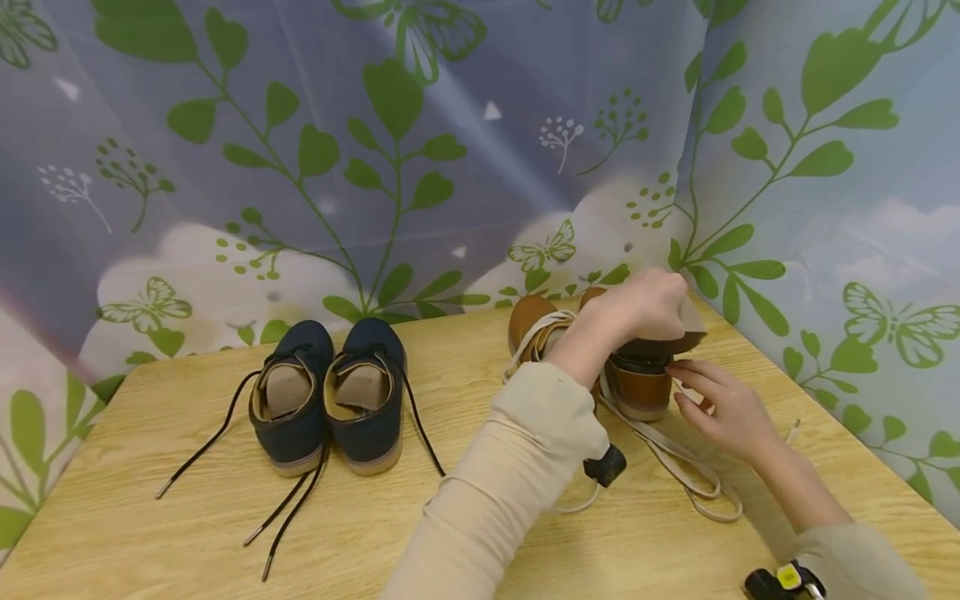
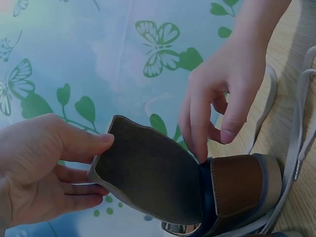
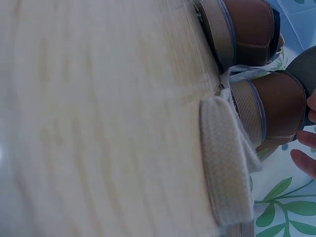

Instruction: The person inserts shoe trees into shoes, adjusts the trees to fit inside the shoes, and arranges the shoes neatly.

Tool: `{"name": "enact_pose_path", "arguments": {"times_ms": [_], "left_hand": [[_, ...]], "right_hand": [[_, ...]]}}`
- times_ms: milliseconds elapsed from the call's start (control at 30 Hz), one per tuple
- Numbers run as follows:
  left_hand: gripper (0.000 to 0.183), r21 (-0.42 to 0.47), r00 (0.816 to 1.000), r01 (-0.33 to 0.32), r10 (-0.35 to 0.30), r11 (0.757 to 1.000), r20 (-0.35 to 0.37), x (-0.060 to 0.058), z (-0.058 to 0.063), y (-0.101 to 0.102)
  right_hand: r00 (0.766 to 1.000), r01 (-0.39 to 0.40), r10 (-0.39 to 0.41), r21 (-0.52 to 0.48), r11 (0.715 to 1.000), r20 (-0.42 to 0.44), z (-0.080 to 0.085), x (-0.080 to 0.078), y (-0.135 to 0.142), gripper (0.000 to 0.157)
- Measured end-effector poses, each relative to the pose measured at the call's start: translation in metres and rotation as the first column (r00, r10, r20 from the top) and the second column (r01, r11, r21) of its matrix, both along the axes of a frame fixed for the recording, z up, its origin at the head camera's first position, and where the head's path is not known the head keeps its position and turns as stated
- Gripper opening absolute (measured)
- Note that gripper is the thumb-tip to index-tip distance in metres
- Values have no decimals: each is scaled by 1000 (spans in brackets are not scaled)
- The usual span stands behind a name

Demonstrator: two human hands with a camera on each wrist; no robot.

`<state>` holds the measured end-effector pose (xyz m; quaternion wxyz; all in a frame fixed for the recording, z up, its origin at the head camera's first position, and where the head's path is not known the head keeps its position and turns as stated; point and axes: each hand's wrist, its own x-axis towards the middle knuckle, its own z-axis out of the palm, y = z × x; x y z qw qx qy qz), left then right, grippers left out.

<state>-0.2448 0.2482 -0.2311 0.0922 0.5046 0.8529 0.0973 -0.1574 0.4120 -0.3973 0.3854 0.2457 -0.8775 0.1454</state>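
A brown leather shoe (image 1: 641, 387) stands on the table, its heel toward me. My left hand (image 1: 652, 304) pinches the end of a dark-faced insole (image 2: 150, 173) between thumb and fingers. The insole rises out of the shoe's opening, and its lower part is hidden inside. My right hand (image 1: 723, 408) is at the back of the same shoe, fingertips right at its heel collar, as the left wrist view also shows. The other brown shoe (image 1: 531, 317) stands to the left, partly hidden behind my left arm.
A pair of navy shoes (image 1: 288, 437) with loose black laces (image 1: 217, 437) stands on the left of the wooden table (image 1: 187, 533). Long beige laces (image 1: 693, 479) trail from the brown shoes. A leaf-and-butterfly printed cloth (image 1: 465, 242) hangs behind and along the right side.
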Motion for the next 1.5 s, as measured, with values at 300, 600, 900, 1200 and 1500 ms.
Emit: {"name": "enact_pose_path", "arguments": {"times_ms": [300, 600, 900, 1200, 1500], "left_hand": [[24, -33, 1000, -15, 14, 999, -28, 1, 1, -2], [10, -41, 995, -8, 4, 999, -97, 2, -10, -6], [22, -66, 985, -32, 21, 997, -169, 12, -17, -4], [35, -47, 952, -71, 54, 996, -300, 23, -30, 0], [11, -38, 987, -91, 85, 995, -137, 12, -23, 4]], "right_hand": [[1000, 1, -1, 15, 1000, 4, 4, -3, -3, 51], [997, 59, -60, 17, 998, 47, 8, 2, -4, 34], [999, 33, -33, 12, 999, 23, 8, 1, -5, 48], [999, 36, -36, -2, 999, 8, 8, 2, -1, 51], [998, 25, -26, 13, 1000, 57, 5, 4, -1, 42]]}}
